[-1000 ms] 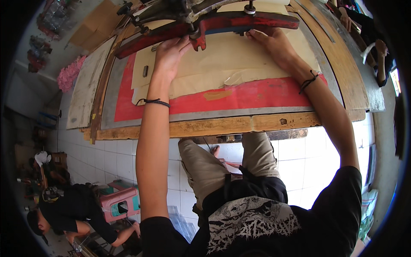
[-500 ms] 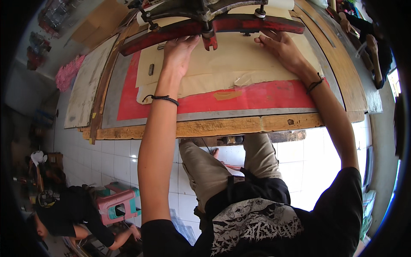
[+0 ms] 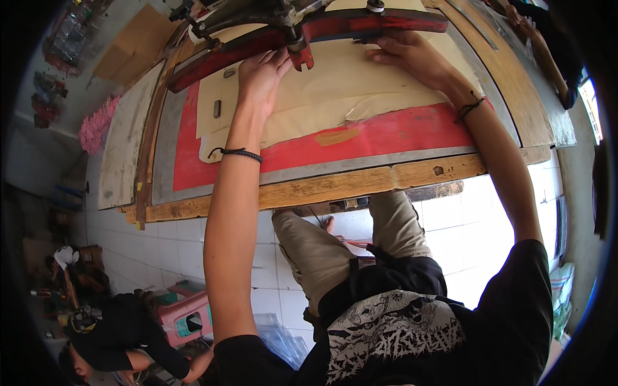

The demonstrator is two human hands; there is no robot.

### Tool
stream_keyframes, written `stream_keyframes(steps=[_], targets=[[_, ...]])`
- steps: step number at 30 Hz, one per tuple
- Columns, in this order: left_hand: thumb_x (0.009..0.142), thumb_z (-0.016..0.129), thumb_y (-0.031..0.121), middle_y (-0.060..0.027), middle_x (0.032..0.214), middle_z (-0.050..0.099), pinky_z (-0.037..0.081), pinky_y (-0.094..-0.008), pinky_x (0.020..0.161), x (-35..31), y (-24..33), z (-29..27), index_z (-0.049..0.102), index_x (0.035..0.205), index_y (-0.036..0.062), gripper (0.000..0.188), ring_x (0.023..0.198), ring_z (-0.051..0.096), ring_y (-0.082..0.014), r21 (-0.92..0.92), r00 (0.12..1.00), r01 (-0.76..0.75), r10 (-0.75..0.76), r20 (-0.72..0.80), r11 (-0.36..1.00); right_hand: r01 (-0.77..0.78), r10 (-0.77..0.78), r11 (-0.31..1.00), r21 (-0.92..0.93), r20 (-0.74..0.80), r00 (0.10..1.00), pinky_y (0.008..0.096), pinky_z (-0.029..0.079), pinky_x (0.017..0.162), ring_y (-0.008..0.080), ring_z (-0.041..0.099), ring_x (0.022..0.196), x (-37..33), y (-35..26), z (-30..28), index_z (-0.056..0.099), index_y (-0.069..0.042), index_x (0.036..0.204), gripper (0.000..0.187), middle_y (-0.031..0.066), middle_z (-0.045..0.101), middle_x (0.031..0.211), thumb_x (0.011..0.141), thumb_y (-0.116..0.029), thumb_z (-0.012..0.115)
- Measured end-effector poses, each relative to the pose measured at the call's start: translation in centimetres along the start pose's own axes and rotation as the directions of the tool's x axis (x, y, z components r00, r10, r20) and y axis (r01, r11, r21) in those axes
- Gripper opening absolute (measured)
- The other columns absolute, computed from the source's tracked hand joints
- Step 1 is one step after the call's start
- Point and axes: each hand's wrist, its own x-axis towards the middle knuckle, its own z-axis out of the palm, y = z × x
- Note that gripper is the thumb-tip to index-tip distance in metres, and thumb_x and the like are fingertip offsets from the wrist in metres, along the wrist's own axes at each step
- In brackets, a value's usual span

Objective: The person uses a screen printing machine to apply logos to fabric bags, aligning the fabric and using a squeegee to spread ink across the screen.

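A long red bar [image 3: 360, 24], fixed to a dark metal arm [image 3: 248, 18], crosses above the table's far part. Under its left half my left hand [image 3: 259, 82] reaches up, fingers stretched out, with the tips partly hidden at the bar's lower edge. My right hand [image 3: 412, 56] is below the bar's right half, fingers loosely bent and apart, near a small dark piece [image 3: 365, 40] at the bar. Nothing shows held in either hand. Beneath both hands lies a tan sheet [image 3: 309, 87] over a red sheet [image 3: 399, 132].
A wooden-edged table [image 3: 322, 189] stands before me. Small dark metal pieces [image 3: 217, 108] lie on the tan sheet. A whitish board [image 3: 129, 145] sits at the left. Another person [image 3: 122, 328] crouches by a pink stool [image 3: 183, 315] at lower left; another person's arm [image 3: 547, 61] shows at upper right.
The view has tilted and shifted slightly. My right hand's fingers have moved a little toward the small dark piece at the bar. My left hand stays under the bar.
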Motion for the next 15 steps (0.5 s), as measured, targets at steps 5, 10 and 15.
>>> stream_keyframes(steps=[5,10,15], targets=[[0.094,0.047,-0.002,-0.0135,0.119,0.059,0.044,-0.0346,0.102,0.08,-0.08,-0.46,0.056,0.115,-0.0072,0.023,0.111,0.057,-0.021,-0.032,1.0,0.001,-0.001,-0.001,0.999,0.053,-0.044,0.993,-0.104,0.084,0.995,0.0276,0.049,0.096,0.015,0.058,0.101,-0.07,-0.28,0.14,0.05,0.008,0.125,0.032,0.0117,0.059,0.118,0.098,-0.008,0.045],[0.094,0.047,-0.002,-0.0136,0.121,0.057,0.043,-0.0347,0.104,0.28,-0.56,-0.72,0.053,0.118,-0.0075,0.024,0.113,0.055,-0.0213,-0.034,1.0,0.01,-0.01,-0.001,0.999,0.064,-0.057,0.994,-0.084,0.078,0.995,0.0252,0.048,0.089,0.0101,0.054,0.089,-0.08,0.28,-0.26,0.052,0.006,0.124,0.031,0.0097,0.06,0.118,0.098,-0.008,0.044],[0.094,0.047,-0.002,-0.0134,0.124,0.055,0.043,-0.033,0.105,0.26,-0.57,-0.75,0.049,0.121,-0.0074,0.027,0.115,0.054,-0.0209,0.002,1.0,0.024,-0.024,-0.006,1.0,0.111,-0.097,0.976,-0.19,0.082,0.992,0.0227,0.047,0.081,0.0076,0.052,0.08,0.21,0.67,-0.41,0.055,0.005,0.122,0.031,0.0071,0.063,0.115,0.097,-0.011,0.047]])
